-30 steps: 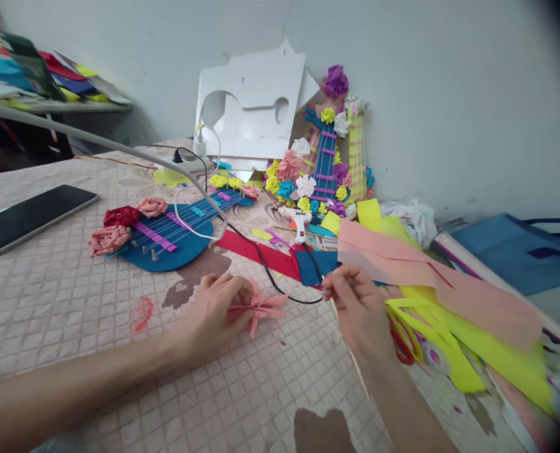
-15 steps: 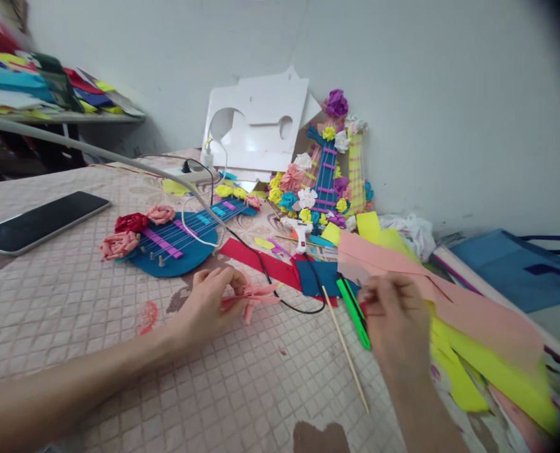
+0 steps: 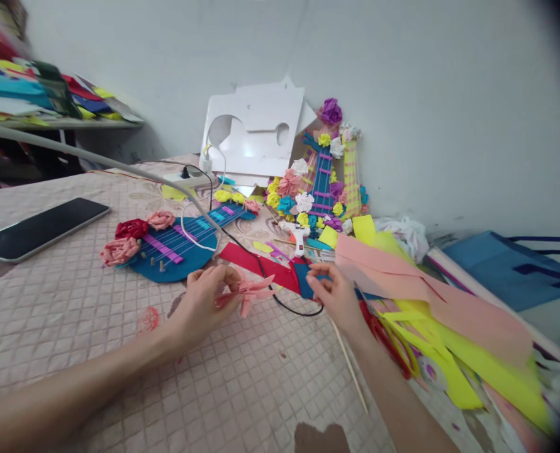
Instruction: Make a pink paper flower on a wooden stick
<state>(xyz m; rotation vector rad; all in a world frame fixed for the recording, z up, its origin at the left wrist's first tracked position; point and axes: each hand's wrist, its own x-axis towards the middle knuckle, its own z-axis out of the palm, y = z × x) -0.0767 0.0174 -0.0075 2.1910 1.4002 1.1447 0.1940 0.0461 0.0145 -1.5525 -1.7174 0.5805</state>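
Observation:
My left hand [image 3: 211, 296] pinches a pink paper flower [image 3: 252, 290] by its base, its petals pointing right. Just to the right of the flower, my right hand [image 3: 333, 292] is empty, with its fingers bent and apart. It hovers over the end of a dark blue sheet piece [image 3: 301, 277]. Beside my right forearm lie red-handled scissors [image 3: 386, 336], partly behind the wrist. A thin wooden stick [image 3: 350, 368] runs along the table under that forearm. Beyond my left hand rests a blue paper guitar [image 3: 185, 242] with roses on it.
A white glue gun [image 3: 299, 234] stands behind a red strip [image 3: 265, 267], its black cord looping toward me. Pink sheets [image 3: 440, 296] and yellow strips [image 3: 454, 371] pile up at the right. A phone [image 3: 44, 228] lies left. Decorated guitars [image 3: 324, 173] lean on the wall.
My right hand has moved left toward the flower, and its fingers have opened. The scissors now show beside the forearm, and the green cutter is hidden from view. My left hand keeps the flower.

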